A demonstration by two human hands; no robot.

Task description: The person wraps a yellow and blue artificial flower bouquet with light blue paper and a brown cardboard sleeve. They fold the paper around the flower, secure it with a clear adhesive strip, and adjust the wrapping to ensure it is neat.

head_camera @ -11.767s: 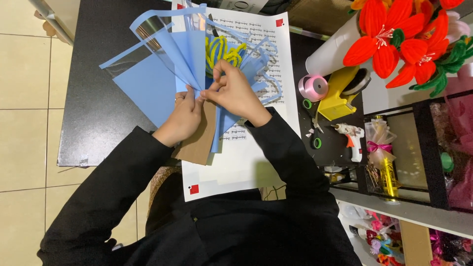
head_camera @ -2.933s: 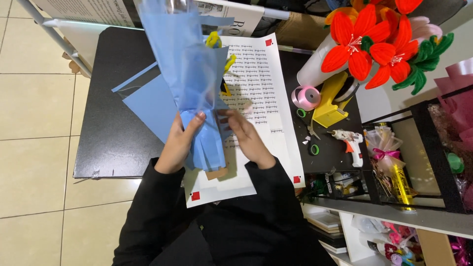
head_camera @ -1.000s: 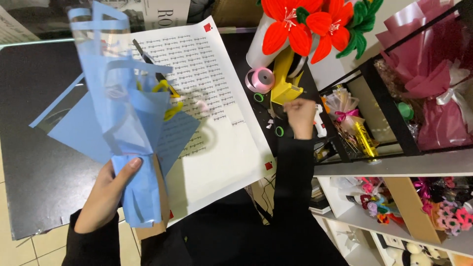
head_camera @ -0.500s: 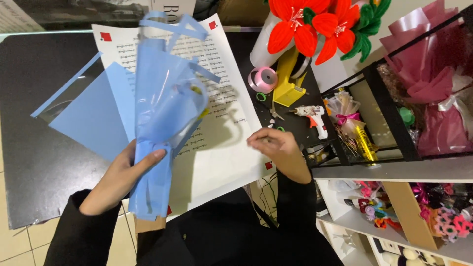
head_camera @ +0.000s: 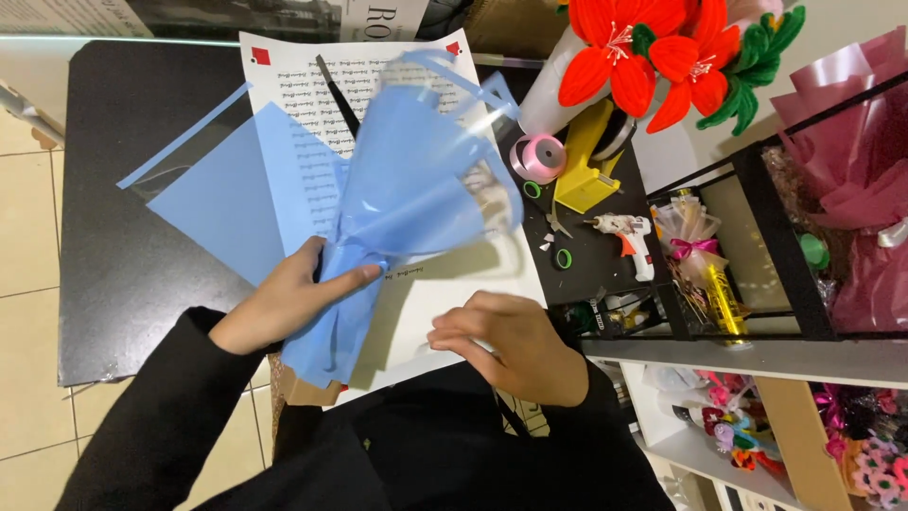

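My left hand [head_camera: 288, 303] is closed around the pinched neck of a blue wrapping-paper bouquet cone [head_camera: 407, 208], which tilts up to the right and is slightly blurred. Below my grip the cone's tail [head_camera: 326, 345] hangs over a white printed sheet [head_camera: 445, 284]. My right hand [head_camera: 511, 345] hovers at the sheet's near right edge with its fingers curled inward. Whether it holds anything is hidden. A flat blue sheet [head_camera: 227, 203] lies under the cone on the black table [head_camera: 123, 237].
Right of the sheet sit a pink ribbon roll [head_camera: 536, 156], a yellow tape dispenser [head_camera: 586, 175] and a white glue gun [head_camera: 629, 237]. Red paper flowers [head_camera: 643, 47] stand behind them. A black shelf [head_camera: 757, 341] with a pink bouquet [head_camera: 851, 189] fills the right side.
My right hand has come back from the tape dispenser area to the sheet's near edge. My left hand has swung the blue cone from upright to leaning right.
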